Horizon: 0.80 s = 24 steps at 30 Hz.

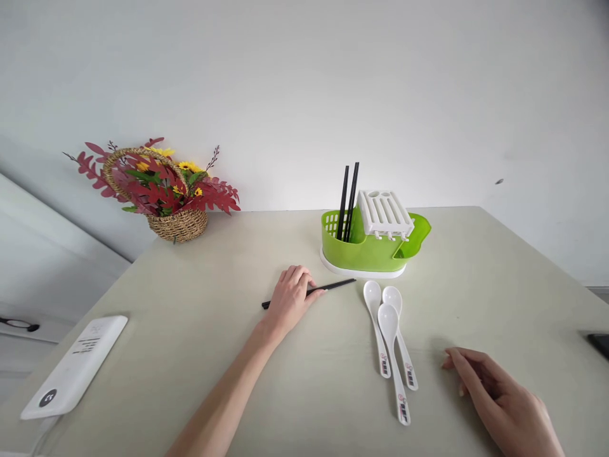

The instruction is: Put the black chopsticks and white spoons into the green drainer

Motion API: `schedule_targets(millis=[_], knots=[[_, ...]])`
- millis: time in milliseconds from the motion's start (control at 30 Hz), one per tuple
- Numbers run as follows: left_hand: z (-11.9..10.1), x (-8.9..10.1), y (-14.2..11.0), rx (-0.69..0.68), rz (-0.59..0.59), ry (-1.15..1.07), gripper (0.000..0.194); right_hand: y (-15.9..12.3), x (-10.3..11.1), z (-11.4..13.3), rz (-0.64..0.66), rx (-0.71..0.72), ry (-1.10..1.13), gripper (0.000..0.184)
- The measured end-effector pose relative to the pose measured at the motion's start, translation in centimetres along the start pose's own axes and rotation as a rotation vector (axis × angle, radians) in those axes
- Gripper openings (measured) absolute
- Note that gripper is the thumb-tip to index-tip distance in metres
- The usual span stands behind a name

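Observation:
My left hand [291,294] is closed around black chopsticks [340,284] that lie low over the table, left of the spoons. Their two ends stick out on either side of my fingers. Three white spoons [389,320] lie fanned and partly overlapping in front of the green utensil holder [345,256]. Two black chopsticks [351,200] stand upright in its left basket part. On the right side of the table, my right hand [499,397] rests with curled fingers, apart from the spoons; whatever may be inside the curl is hidden.
A white slotted rack [385,212] with small hooks sits on the holder. At the back left stands a wicker basket [178,225] of artificial flowers. A white power bank [76,368] with a cable lies at left, and a dark object [600,343] at the right edge.

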<state>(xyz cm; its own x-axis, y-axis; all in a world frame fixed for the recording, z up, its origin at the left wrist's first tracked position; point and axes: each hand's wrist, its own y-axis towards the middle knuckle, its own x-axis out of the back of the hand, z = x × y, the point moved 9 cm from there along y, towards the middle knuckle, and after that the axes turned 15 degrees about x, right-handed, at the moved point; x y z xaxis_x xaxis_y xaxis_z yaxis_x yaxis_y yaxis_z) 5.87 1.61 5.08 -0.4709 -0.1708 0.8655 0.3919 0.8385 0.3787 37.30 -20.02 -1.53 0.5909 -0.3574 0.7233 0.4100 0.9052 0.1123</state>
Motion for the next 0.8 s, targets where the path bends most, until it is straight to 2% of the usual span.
schedule_targets(millis=[133, 467, 800], knots=[[-0.1, -0.3, 0.0, -0.007, 0.020, -0.018, 0.018, -0.2, 0.1, 0.3, -0.020, -0.012, 0.000, 0.053], [-0.3, -0.7, -0.1, -0.021, 0.048, -0.051, 0.007, -0.1, -0.3, -0.7, 0.025, -0.036, 0.000, 0.057], [-0.1, -1.0, -0.1, -0.023, 0.039, -0.059, 0.014, -0.4, -0.5, -0.9, 0.017, -0.038, -0.001, 0.055]])
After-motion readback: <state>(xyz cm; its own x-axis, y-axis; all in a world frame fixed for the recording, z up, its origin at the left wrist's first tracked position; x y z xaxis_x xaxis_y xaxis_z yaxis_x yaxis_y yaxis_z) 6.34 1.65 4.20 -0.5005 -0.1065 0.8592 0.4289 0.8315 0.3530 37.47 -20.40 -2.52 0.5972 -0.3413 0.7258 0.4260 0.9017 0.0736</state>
